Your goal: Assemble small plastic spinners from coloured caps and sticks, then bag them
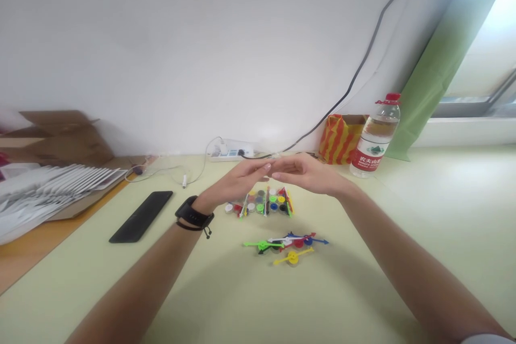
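My left hand (pixel 242 180) and my right hand (pixel 308 173) are raised over the table with their fingertips meeting or overlapping. Fingers on both are extended, and nothing shows between them. Just below the hands lies a group of small coloured discs (pixel 260 207) with arrow-shaped pieces among them. Nearer to me is a loose pile of arrow spinners on round bases: a green one (pixel 263 245), a yellow one (pixel 293 257), and white, red, blue and black ones overlapping. A black watch and a cord are on my left wrist.
A black phone-like slab (pixel 141 217) lies at the left, near stacked white packets (pixel 68 188) and a cardboard box (pixel 60 137). At the back are a power strip (pixel 231 151), cables, a striped bag (pixel 341 140) and a water bottle (pixel 373 142).
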`<control>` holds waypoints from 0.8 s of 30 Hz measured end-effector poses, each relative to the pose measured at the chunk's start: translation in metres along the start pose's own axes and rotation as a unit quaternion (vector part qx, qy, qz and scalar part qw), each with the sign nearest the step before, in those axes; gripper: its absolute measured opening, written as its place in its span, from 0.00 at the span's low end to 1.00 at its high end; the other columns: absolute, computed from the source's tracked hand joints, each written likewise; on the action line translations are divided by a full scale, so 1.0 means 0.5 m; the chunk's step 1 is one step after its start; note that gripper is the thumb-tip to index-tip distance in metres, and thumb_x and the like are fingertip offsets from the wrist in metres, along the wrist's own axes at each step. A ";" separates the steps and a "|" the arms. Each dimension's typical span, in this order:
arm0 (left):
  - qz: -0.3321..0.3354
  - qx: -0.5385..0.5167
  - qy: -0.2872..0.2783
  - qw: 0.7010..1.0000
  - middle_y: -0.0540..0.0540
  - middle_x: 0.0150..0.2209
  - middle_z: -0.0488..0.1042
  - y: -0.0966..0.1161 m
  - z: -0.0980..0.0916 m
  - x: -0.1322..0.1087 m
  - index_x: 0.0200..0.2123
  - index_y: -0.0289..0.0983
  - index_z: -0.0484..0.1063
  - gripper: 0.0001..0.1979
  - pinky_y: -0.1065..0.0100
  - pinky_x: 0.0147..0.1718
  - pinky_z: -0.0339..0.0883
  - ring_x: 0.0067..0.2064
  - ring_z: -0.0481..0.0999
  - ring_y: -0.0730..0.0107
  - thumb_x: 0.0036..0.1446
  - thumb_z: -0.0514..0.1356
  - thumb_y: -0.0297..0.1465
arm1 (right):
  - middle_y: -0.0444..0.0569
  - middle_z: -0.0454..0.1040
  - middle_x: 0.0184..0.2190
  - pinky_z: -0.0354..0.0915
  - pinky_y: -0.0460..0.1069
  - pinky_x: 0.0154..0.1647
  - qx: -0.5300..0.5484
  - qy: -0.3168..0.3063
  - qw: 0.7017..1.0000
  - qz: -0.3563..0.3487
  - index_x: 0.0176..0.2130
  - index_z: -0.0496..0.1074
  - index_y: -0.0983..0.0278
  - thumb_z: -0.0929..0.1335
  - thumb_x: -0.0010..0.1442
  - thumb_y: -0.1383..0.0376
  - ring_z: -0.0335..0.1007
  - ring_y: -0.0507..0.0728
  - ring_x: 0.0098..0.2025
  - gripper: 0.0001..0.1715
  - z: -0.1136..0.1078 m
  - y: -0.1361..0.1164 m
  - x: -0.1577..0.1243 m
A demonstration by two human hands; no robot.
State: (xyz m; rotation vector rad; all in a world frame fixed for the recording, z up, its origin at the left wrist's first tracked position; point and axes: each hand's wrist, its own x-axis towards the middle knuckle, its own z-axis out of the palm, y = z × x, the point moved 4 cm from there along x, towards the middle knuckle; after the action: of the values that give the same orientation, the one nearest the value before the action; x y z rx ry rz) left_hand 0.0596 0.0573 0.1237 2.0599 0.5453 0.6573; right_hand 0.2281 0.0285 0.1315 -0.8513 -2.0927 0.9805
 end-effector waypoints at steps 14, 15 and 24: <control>-0.004 0.126 -0.072 0.989 0.51 0.68 0.65 0.038 0.022 -0.016 0.68 0.50 0.62 0.25 0.58 0.66 0.58 0.67 0.66 0.58 0.73 0.49 0.45 | 0.50 0.68 0.66 0.66 0.54 0.63 -0.051 -0.218 0.975 0.005 0.69 0.62 0.54 0.72 0.64 0.56 0.65 0.62 0.67 0.38 0.032 -0.002 -0.019; -0.008 0.128 -0.085 0.988 0.51 0.70 0.63 0.040 0.020 -0.019 0.69 0.50 0.61 0.25 0.58 0.67 0.57 0.69 0.64 0.58 0.72 0.50 0.46 | 0.49 0.67 0.66 0.65 0.54 0.64 -0.063 -0.223 0.973 0.004 0.68 0.63 0.54 0.72 0.64 0.55 0.64 0.62 0.67 0.37 0.030 -0.004 -0.019; -0.107 0.086 -0.160 0.978 0.49 0.70 0.63 -0.024 -0.051 -0.047 0.71 0.55 0.55 0.30 0.56 0.64 0.60 0.70 0.62 0.54 0.69 0.52 0.50 | 0.45 0.77 0.58 0.64 0.53 0.66 -0.054 -0.238 0.970 -0.010 0.57 0.77 0.53 0.73 0.62 0.59 0.68 0.59 0.65 0.24 0.025 -0.027 -0.026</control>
State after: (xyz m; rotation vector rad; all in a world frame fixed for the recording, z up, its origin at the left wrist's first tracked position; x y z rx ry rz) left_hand 0.0241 0.0652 0.1199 2.1709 0.6403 0.1503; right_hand 0.2221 0.0072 0.1326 -0.6916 -2.5734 1.1561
